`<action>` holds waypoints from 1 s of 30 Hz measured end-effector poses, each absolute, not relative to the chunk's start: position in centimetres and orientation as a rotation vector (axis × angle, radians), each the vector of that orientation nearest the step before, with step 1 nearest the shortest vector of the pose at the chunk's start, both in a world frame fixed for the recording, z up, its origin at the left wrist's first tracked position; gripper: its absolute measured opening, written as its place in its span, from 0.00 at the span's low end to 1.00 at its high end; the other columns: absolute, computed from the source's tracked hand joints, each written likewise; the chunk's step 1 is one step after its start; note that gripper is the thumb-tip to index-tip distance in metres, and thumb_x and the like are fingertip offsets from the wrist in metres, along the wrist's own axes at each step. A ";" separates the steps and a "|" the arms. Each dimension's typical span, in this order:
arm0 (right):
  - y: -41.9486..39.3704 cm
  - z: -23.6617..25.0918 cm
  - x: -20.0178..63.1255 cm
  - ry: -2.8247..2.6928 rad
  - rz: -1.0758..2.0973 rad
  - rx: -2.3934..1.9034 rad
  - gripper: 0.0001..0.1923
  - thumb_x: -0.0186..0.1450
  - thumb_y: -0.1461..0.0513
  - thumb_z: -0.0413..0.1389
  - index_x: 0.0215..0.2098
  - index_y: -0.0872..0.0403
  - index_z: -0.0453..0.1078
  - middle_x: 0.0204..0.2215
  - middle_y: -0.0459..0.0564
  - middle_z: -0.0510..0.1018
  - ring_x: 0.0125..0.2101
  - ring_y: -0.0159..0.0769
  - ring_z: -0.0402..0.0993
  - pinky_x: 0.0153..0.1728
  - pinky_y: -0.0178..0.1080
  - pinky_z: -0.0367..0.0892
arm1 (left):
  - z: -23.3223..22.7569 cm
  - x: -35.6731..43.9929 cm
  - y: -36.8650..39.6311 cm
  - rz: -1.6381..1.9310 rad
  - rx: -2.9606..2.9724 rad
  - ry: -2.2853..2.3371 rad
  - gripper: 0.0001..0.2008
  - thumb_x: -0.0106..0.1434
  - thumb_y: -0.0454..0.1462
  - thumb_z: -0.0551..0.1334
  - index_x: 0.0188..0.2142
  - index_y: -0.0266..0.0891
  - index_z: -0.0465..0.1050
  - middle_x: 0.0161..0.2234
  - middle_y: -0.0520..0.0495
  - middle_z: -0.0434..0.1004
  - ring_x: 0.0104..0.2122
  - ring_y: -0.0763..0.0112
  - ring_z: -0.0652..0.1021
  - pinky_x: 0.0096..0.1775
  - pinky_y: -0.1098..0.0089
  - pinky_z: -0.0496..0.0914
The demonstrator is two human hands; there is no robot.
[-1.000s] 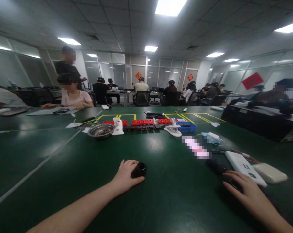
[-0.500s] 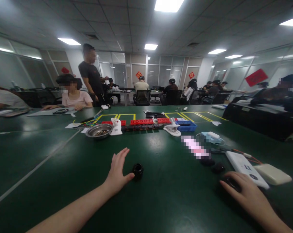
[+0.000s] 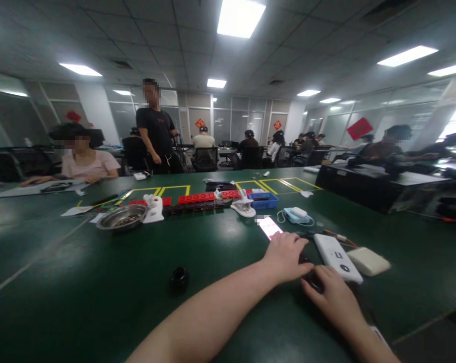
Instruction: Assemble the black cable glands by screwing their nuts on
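Note:
My left hand [image 3: 286,257] is stretched across to the right, thumb and fingers apart around a small dark object [image 3: 305,259] that is partly hidden. Just beside it, my right hand [image 3: 335,290] curves its fingers over a black rounded piece [image 3: 314,282] low on the table. The thumb shows on that piece's near side. Left of my forearm stands a small black ring-shaped piece [image 3: 179,278] with a hollow top. A phone with a lit screen [image 3: 269,228] lies just beyond my left hand.
On the green table [image 3: 137,262] are a metal bowl [image 3: 120,219] of small parts, white clamps [image 3: 244,205], red strips [image 3: 197,197] and a blue tray [image 3: 264,200]. A white device [image 3: 337,257] and a cream box [image 3: 369,261] lie right. People sit and stand beyond.
My left hand has left the side of the black ring-shaped piece and crossed to the right, close to my right hand. The view has turned to the right.

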State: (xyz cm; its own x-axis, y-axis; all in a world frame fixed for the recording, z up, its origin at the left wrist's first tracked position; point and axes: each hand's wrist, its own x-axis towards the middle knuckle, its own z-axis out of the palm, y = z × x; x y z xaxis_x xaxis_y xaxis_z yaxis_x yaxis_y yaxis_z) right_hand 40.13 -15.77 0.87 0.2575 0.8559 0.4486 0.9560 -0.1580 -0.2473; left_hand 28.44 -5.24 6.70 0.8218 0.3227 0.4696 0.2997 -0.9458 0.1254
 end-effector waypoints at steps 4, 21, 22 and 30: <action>-16.0 1.2 39.6 -1.640 -0.304 -2.026 0.09 0.57 0.57 0.49 0.32 0.54 0.64 0.31 0.52 0.71 0.37 0.44 0.65 0.38 0.43 0.62 | 4.8 32.7 -4.7 0.660 3.065 0.419 0.13 0.60 0.40 0.52 0.43 0.39 0.65 0.41 0.45 0.70 0.43 0.62 0.68 0.45 0.58 0.59; -16.1 1.2 38.5 -1.619 -0.214 -1.927 0.11 0.56 0.53 0.51 0.28 0.52 0.63 0.29 0.50 0.69 0.35 0.43 0.64 0.35 0.43 0.62 | 2.1 23.6 -5.4 0.448 3.118 0.798 0.12 0.57 0.42 0.54 0.37 0.35 0.63 0.33 0.42 0.71 0.36 0.59 0.70 0.36 0.61 0.62; -16.0 1.3 38.0 -1.638 -0.189 -1.906 0.11 0.56 0.53 0.51 0.29 0.52 0.62 0.29 0.51 0.69 0.35 0.43 0.64 0.35 0.43 0.62 | 2.1 22.9 -5.3 0.444 3.109 0.838 0.12 0.57 0.42 0.55 0.37 0.35 0.63 0.33 0.42 0.71 0.35 0.59 0.70 0.35 0.62 0.63; -13.1 1.9 33.1 -1.862 -0.026 -1.745 0.08 0.57 0.57 0.53 0.30 0.53 0.62 0.30 0.50 0.68 0.36 0.41 0.63 0.36 0.41 0.62 | 4.3 15.6 -7.0 0.410 3.075 0.856 0.13 0.53 0.43 0.58 0.35 0.36 0.65 0.29 0.45 0.72 0.31 0.62 0.72 0.31 0.66 0.65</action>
State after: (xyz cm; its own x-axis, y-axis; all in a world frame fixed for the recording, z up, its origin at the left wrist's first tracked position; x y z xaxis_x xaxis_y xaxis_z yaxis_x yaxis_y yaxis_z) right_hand 33.13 -13.08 1.94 0.0252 0.9079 0.4184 0.9191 0.1436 -0.3668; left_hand 15.58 -6.99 4.32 0.8262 0.4980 0.2635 0.5175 -0.8557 -0.0051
